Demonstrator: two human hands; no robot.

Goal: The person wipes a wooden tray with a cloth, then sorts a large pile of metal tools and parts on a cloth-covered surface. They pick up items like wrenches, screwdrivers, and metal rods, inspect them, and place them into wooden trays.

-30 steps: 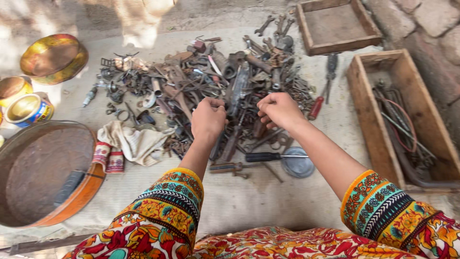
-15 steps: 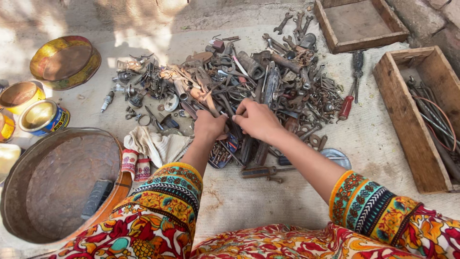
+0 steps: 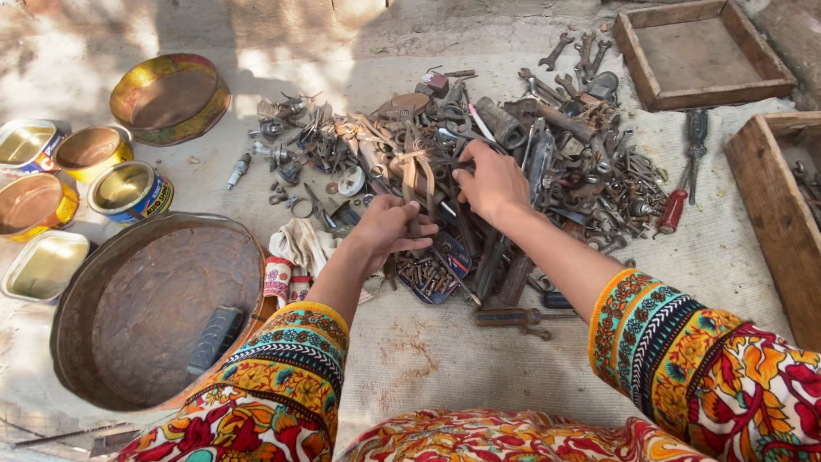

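The heap [image 3: 479, 162] of rusty tools and metal scrap lies on a pale cloth [image 3: 445, 351], and both hands work at its near edge. The left hand [image 3: 389, 227] is at the near side of the heap, the fingers [image 3: 419, 244] curled loosely over some small pieces; it is not possible to tell if it really grips any of them. The right hand [image 3: 492, 181] is a little deeper in the heap, just beside the left hand, and its fingers bend down into the tangle of metal near a tan strap [image 3: 419, 171]; what it holds, if anything, is hidden under the palm. Both arms wear sleeves with a bright flower pattern. Just in front of the heap, under the left hand, sits a small dark tray [image 3: 428, 278] full of screws. Near the tray, at the heap's near edge, lies a screwdriver [image 3: 513, 316] with a dark handle. To the right of the heap there is a screwdriver with a red handle [image 3: 673, 210]. Beyond the heap, on the right, stands a shallow wooden box [image 3: 633, 51], and a second wooden box [image 3: 770, 205] is at the right edge. To the left of the heap lies a big round rusty pan [image 3: 77, 308], with a white rag [image 3: 299, 244] between the pan and the heap. Farther left of the heap stand several open tins [image 3: 128, 190] and a yellow round bowl [image 3: 171, 96].
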